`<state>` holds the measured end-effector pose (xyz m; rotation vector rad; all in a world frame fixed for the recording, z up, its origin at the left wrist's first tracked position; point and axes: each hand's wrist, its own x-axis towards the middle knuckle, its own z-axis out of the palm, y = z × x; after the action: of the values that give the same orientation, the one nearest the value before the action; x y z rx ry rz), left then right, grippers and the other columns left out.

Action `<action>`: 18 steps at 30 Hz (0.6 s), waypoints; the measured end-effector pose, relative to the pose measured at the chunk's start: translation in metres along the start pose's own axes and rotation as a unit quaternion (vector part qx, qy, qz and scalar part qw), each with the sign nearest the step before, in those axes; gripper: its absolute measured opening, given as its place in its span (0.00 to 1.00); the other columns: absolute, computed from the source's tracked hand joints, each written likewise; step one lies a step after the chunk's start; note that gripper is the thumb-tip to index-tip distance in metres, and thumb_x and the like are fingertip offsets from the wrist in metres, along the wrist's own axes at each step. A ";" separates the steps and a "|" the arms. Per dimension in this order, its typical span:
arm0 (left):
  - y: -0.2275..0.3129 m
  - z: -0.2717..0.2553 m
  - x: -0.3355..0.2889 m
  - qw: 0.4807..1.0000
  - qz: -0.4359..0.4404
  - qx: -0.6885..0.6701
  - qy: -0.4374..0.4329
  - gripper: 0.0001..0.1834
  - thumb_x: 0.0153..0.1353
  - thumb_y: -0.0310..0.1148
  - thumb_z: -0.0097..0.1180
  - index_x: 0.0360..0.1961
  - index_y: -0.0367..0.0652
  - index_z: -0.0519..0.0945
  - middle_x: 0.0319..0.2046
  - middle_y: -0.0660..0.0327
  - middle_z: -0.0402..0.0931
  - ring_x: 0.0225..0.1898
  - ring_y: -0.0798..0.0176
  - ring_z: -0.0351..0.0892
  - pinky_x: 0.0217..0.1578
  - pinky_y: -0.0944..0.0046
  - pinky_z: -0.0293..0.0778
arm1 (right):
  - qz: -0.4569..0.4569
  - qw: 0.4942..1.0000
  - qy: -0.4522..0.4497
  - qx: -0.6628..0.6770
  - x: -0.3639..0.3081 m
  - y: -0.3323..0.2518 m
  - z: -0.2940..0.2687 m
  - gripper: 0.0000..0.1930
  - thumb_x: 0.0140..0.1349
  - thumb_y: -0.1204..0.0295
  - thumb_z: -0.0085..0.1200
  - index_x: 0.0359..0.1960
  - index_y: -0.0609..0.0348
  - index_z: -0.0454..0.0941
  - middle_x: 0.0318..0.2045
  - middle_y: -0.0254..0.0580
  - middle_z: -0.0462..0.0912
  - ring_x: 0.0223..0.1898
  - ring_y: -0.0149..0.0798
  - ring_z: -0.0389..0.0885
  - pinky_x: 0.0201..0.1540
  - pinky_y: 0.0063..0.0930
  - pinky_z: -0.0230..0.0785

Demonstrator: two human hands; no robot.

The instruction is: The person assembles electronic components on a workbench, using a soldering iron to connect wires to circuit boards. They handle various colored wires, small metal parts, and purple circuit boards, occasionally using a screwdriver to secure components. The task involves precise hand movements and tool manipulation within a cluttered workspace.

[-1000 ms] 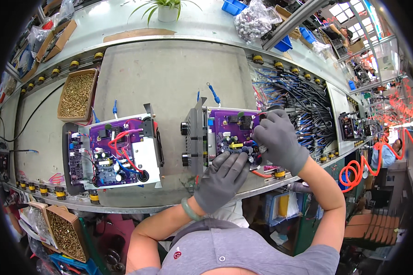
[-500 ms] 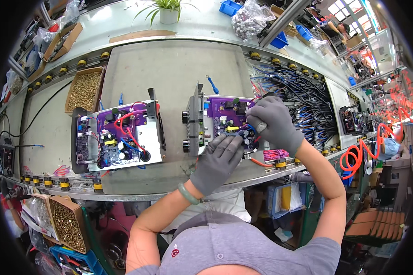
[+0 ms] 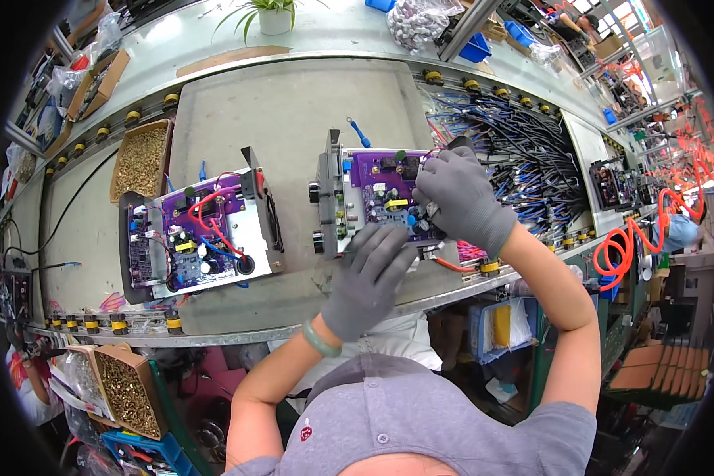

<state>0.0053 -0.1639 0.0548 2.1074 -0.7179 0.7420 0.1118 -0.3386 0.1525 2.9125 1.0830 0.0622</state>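
A metal chassis with a purple circuit board point(image 3: 370, 188) and black knobs lies before me on the bench. Over its right part my right hand point(image 3: 462, 197), in a grey glove, is closed with curled fingers. A small pale bit shows at its fingertips, too hidden to name. My left hand point(image 3: 369, 274), gloved too, has its fingers stretched out at the chassis's near edge and holds nothing. To the left sits a second chassis point(image 3: 259, 230) with a similar purple board, red wires and a black fan side. A blue wire with a ring terminal point(image 3: 359, 133) sticks up behind the nearer board.
Bundled black and blue cables point(image 3: 523, 170) lie right of the chassis. A cardboard box of brass parts point(image 3: 140, 161) stands at the left; another box point(image 3: 128, 389) sits below the bench edge. A coiled orange hose point(image 3: 613, 260) hangs at right. A potted plant point(image 3: 275, 21) stands behind.
My left hand has drawn back slightly from the board toward me, its fingers lifting. My right hand has shifted a little left and up. The whole view has moved slightly.
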 end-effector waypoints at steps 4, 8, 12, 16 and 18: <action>0.016 -0.014 -0.029 0.999 -0.024 0.000 0.032 0.21 0.53 0.23 0.60 0.51 0.41 0.77 0.50 0.53 0.75 0.46 0.48 0.78 0.49 0.54 0.76 | -0.088 0.996 -0.020 -0.028 0.003 0.003 0.003 0.05 0.54 0.70 0.61 0.26 0.54 0.77 0.28 0.39 0.78 0.39 0.45 0.78 0.48 0.44 0.66; 0.028 -0.003 -0.054 0.958 -0.234 -0.165 -0.005 0.19 0.58 0.26 0.60 0.52 0.40 0.77 0.45 0.54 0.78 0.39 0.58 0.80 0.39 0.61 0.76 | -0.025 0.999 0.041 0.014 -0.003 0.000 0.010 0.06 0.56 0.68 0.61 0.26 0.54 0.77 0.27 0.39 0.78 0.39 0.46 0.79 0.46 0.43 0.67; 0.024 -0.003 -0.052 0.784 -0.465 -0.394 -0.116 0.18 0.65 0.35 0.57 0.54 0.39 0.76 0.44 0.58 0.79 0.39 0.65 0.79 0.37 0.65 0.75 | -0.028 0.986 0.156 0.055 -0.019 -0.008 0.009 0.04 0.55 0.69 0.61 0.30 0.52 0.80 0.28 0.36 0.79 0.37 0.44 0.79 0.47 0.41 0.67; 0.021 -0.018 -0.035 0.691 -0.500 -0.515 -0.086 0.23 0.72 0.48 0.46 0.55 0.41 0.75 0.48 0.60 0.79 0.41 0.66 0.79 0.39 0.65 0.75 | -0.061 0.971 0.210 0.100 -0.055 -0.026 0.002 0.12 0.57 0.65 0.62 0.41 0.54 0.80 0.28 0.36 0.78 0.35 0.43 0.78 0.50 0.42 0.65; 0.021 -0.015 -0.024 0.614 -0.532 -0.579 -0.067 0.27 0.73 0.51 0.44 0.58 0.39 0.73 0.48 0.57 0.79 0.43 0.64 0.80 0.41 0.63 0.76 | -0.031 0.981 0.173 0.078 -0.075 -0.034 0.003 0.16 0.57 0.64 0.63 0.46 0.56 0.80 0.29 0.38 0.79 0.35 0.44 0.78 0.53 0.43 0.65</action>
<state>-0.0291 -0.1572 0.0563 0.9555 0.1523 -0.5162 0.0328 -0.3621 0.1462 3.0799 1.2753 0.5225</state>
